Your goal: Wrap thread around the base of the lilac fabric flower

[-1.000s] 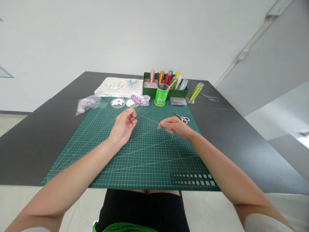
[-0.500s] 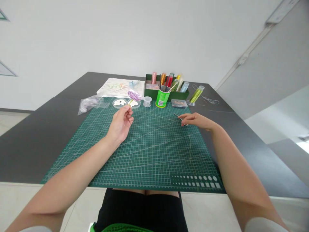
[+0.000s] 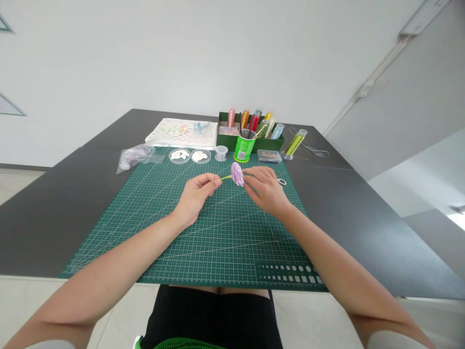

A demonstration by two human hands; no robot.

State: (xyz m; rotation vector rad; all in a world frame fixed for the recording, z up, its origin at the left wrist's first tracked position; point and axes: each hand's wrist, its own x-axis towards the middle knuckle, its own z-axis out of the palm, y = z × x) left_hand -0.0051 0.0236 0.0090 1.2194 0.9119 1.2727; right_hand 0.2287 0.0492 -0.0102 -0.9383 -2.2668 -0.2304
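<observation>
Pinched in my left hand [image 3: 199, 194] is the thin green stem of an artificial purple flower [image 3: 237, 174], lying sideways above the mat with its bloom to the right. My right hand [image 3: 267, 189] is at the bloom, fingers stretched out and slightly apart, their tips at the petals' edge; whether they press on them I cannot tell. Behind the right hand lies a pair of scissors [image 3: 282, 182], mostly hidden, with a white handle loop showing. Both hands are above a green cutting mat [image 3: 225, 242].
A green can of tools [image 3: 244, 148] stands before a dark green box [image 3: 271, 143] holding several rolls. Two round dishes of white pieces [image 3: 179, 155], a small clear tub [image 3: 221, 153], a plastic bag [image 3: 132, 157], papers [image 3: 163, 135], a clear case [image 3: 269, 156] and a green spool [image 3: 295, 144] are nearby.
My left hand has brought the flower right and nearer, turning its bloom toward the right hand. My right hand has left the scissors on the mat and moved left to the petals.
</observation>
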